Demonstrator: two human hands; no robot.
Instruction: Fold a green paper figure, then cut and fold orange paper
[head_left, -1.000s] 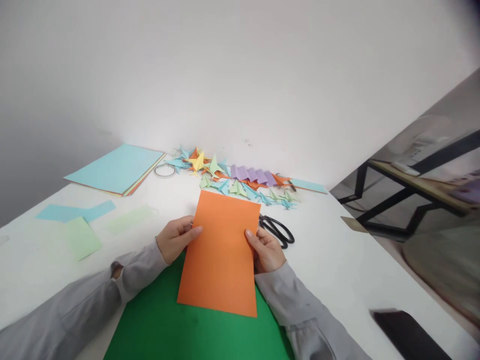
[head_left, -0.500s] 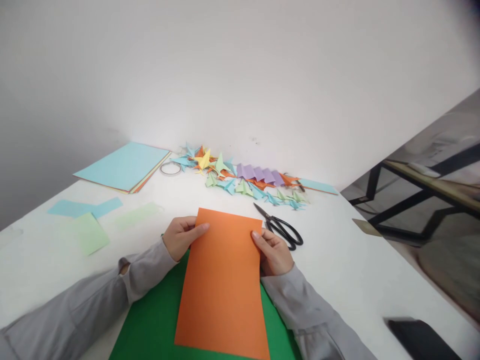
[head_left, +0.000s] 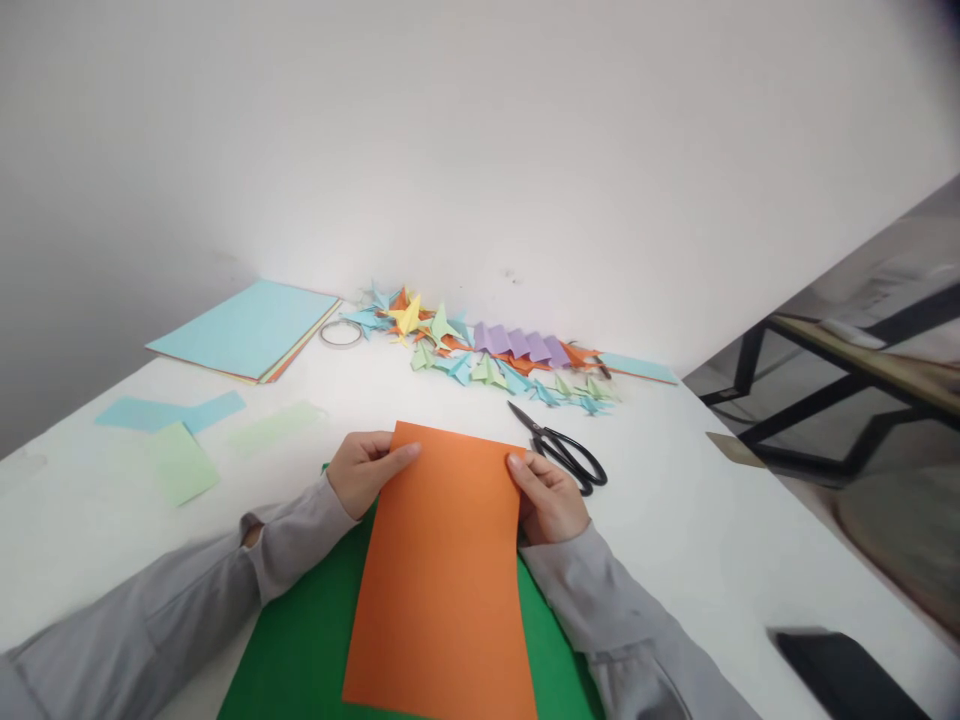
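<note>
An orange paper sheet is held up by its far corners over a green sheet on the white table. My left hand pinches the upper left corner, thumb on top. The upper right corner is gripped by my right hand, also with the thumb on the front. Just beyond my right hand lie black-handled scissors, their blades pointing away to the left.
Folded paper shapes line the wall side. A paper stack and tape roll lie at the back left. Blue strips and green pieces are at the left. A dark object sits at the right front.
The orange sheet has shifted very slightly, its near edge a little to the left. Both hands keep their hold on its corners.
</note>
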